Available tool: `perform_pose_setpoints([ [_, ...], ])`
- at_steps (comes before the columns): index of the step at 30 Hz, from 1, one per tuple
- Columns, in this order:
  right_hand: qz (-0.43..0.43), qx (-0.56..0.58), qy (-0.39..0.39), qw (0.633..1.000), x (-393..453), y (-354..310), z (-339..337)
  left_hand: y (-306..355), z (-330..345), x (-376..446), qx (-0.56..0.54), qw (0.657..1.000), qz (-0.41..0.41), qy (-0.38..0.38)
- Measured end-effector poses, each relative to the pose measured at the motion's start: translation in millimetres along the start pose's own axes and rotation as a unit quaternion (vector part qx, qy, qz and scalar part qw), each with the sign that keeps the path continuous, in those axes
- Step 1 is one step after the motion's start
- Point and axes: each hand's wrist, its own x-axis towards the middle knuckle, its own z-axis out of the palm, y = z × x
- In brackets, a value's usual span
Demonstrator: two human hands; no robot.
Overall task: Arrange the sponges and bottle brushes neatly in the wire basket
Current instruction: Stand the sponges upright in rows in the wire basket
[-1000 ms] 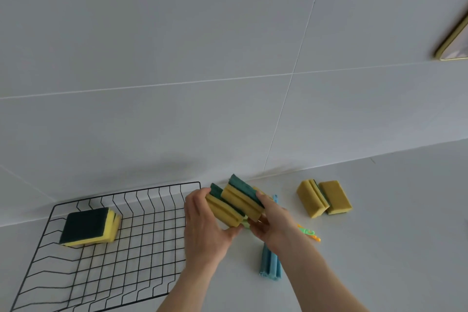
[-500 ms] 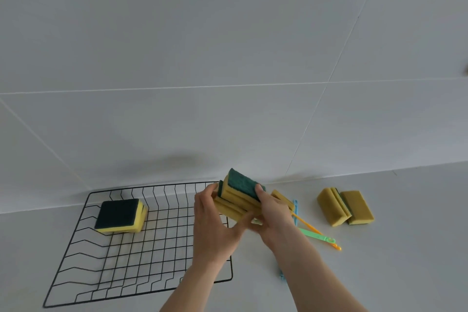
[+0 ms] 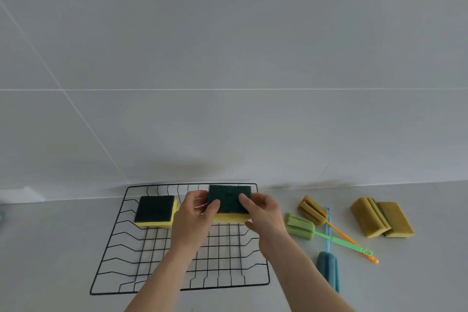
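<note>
**Sponge stack held over the back of the wire basket**

A stack of sponges (image 3: pixel 229 204), green scouring side up and yellow below, is held between both hands above the back right part of the wire basket (image 3: pixel 109 258). The left hand (image 3: pixel 193 218) is clamped on the stack's left edge, thumb on the green top; the right hand (image 3: pixel 263 213) is clamped on its right edge, thumb likewise on top. Whether the stack rests on the basket floor cannot be told.

Inside the basket, at its back left, another sponge pair (image 3: pixel 155 210) is seen lying flat, green side up, just beside the left hand. The front half of the basket floor is left open, crossed only by the two forearms. The basket's back rim stands close to the tiled wall (image 3: pixel 228 58).

To the right of the basket, on the counter (image 3: pixel 405 273), three bottle brushes are spread: a yellow brush (image 3: pixel 312 210) nearest the wall, a green brush (image 3: pixel 300 226) just in front of it, and a blue brush (image 3: pixel 328 271) nearest the front, their handles crossing. Further right of the basket, two loose sponges (image 3: pixel 381 218) are lying side by side, touching.

Compared with half a second ago, the stack has been carried from the basket's right rim to over its back right part, and has been turned level with the green face upward.
</note>
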Motion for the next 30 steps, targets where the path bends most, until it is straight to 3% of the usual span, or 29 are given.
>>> perform_pose_setpoints([
  [5,0.009,-0.009,-0.025,1.0,4,12,45,-26,-33,13,0.095,0.995,-0.002,0.011],
  [8,0.02,-0.022,-0.027,0.999,9,22,65,-39,-46,25,0.241,0.968,0.048,0.044],
  [12,0.026,-0.035,-0.017,0.999,20,32,83,-58,-56,38,0.312,0.947,0.073,0.023],
  [18,0.024,-0.044,0.016,0.999,41,45,100,-76,-61,54,0.368,0.919,0.145,0.001],
  [22,0.034,-0.049,0.031,0.998,51,55,105,-82,-60,59,0.351,0.924,0.149,-0.027],
  [30,0.03,-0.072,0.033,0.996,62,63,111,-88,-68,61,0.355,0.917,0.182,-0.012],
])
